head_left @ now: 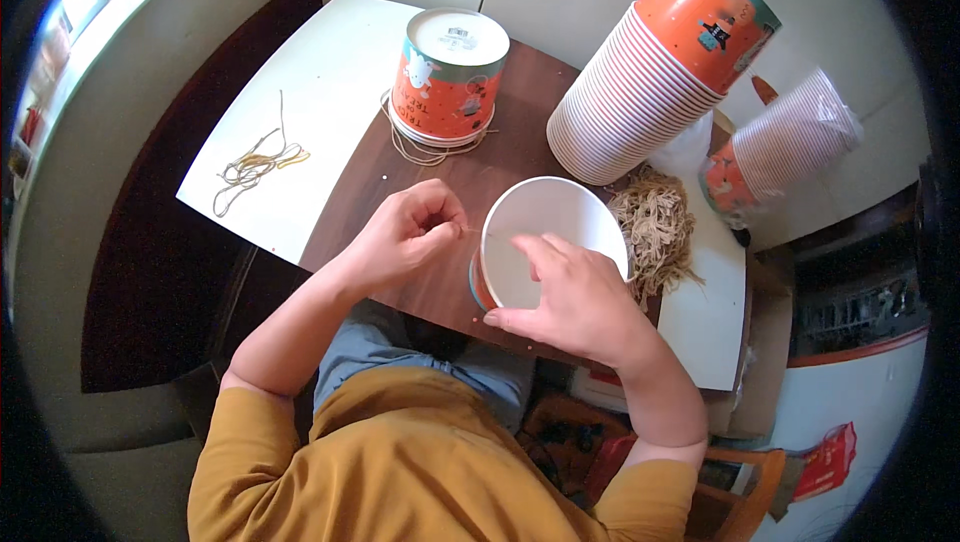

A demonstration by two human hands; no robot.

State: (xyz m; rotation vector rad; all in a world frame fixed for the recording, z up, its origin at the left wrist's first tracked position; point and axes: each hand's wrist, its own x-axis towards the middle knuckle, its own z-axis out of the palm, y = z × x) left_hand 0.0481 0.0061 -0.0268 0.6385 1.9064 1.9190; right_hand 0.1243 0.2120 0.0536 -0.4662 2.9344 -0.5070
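Left hand (412, 232) pinches a barely visible strand (477, 233); right hand (587, 300), grip wide, hides part of the tub (562, 206).

1 head-worn fisheye camera looks down and forward over the nearby table (522, 142).

Counter (350, 197): brown wood-grain centre, white sections at left and right. Left white section: loose tangle of grey and yellowish cords (255, 167), one end trailing rearward. Brown centre, rear: orange-and-teal bucket (445, 102), inverted, pale cord (410, 149) looped round its rim. Tall nested stack of buckets (640, 82), mouths down, to its right. Near front edge: open bucket (590, 212), white inside; base contact hidden. Just right of it: beige cord heap (655, 227).
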